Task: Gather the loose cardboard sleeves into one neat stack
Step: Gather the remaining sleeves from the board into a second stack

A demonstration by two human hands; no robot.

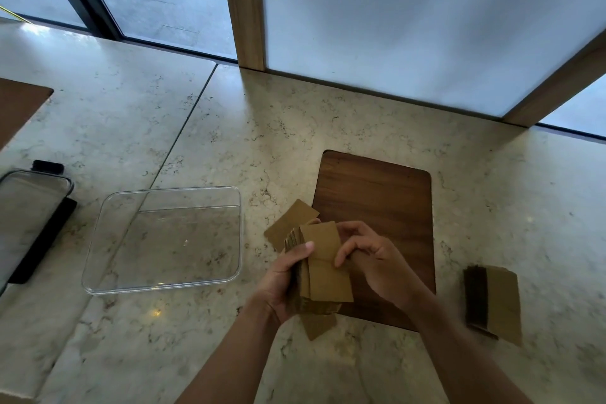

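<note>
A bundle of flat brown cardboard sleeves [323,267] is held above the counter at the left edge of a dark wooden board [377,203]. My left hand [285,282] grips the bundle from the left, thumb lying across its top. My right hand [367,256] holds the bundle's right edge with curled fingers. One loose sleeve [290,221] lies flat on the counter just behind the bundle. Another sleeve corner [319,326] sticks out below the bundle. A second small stack of sleeves [496,300] lies on the counter to the right.
An empty clear plastic tub [164,239] stands to the left on the marble counter [229,128]. Its black-clipped lid [29,220] lies at the far left edge. A wooden post [244,6] and a frosted panel rise behind the counter.
</note>
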